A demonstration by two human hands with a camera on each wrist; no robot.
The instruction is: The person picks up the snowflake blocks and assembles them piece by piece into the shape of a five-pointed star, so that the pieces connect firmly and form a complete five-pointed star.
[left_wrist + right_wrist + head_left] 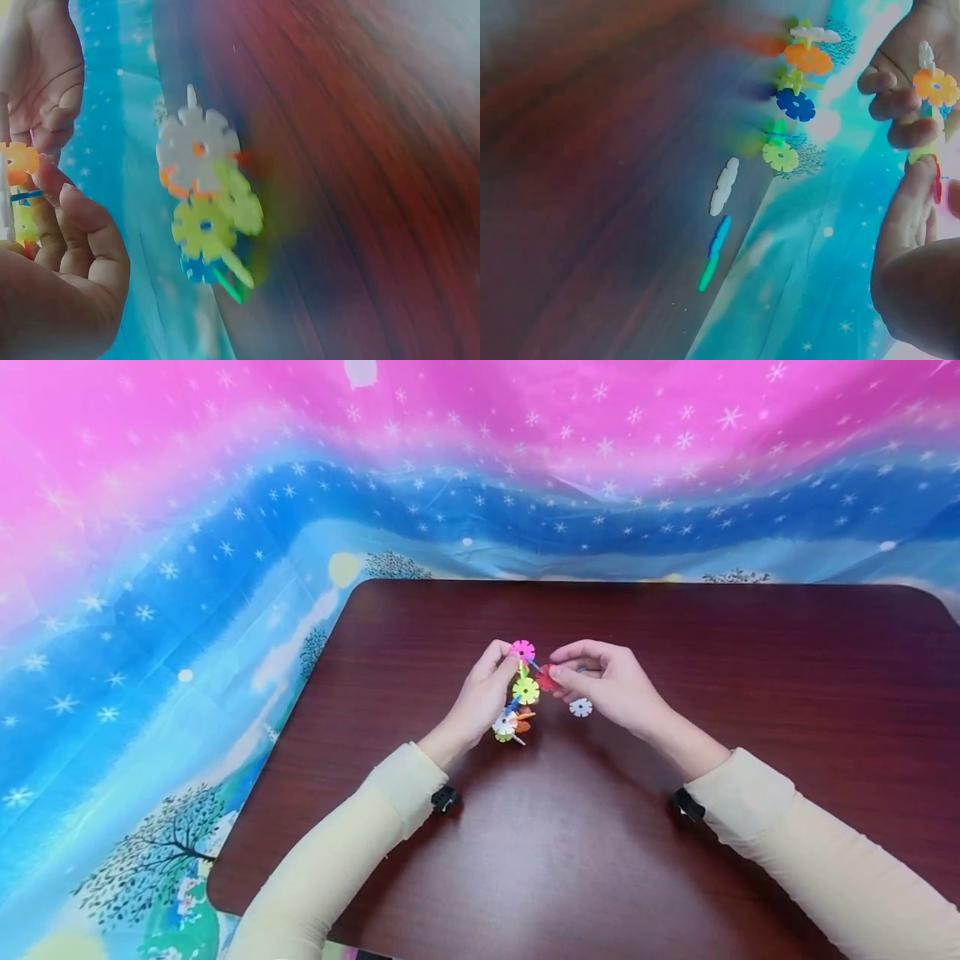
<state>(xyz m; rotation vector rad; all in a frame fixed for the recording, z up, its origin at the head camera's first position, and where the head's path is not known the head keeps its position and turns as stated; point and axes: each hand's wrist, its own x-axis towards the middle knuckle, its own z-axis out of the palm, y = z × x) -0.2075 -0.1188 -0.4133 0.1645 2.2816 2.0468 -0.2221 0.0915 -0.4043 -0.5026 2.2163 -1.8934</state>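
Observation:
My left hand (480, 697) holds a joined string of notched plastic flower discs near a pink disc (522, 650). Below the fingers a yellow disc (526, 691) shows. Between thumb and fingers, my right hand (611, 685) pinches a red disc (547, 677) at the string's right side. Further down are white, orange and blue discs. Both wrist views show a cluster of discs low by the table: a white disc (196, 146) and yellow ones in the left, a blue disc (795, 105) in the right. Whether it joins the held string, I cannot tell.
A loose white disc (581, 707) lies on the brown table (787, 693) under my right hand. Beside it in the right wrist view are blue and green discs (714, 253), seen edge-on. A pink and blue snowflake-patterned cloth (480, 485) hangs behind and left.

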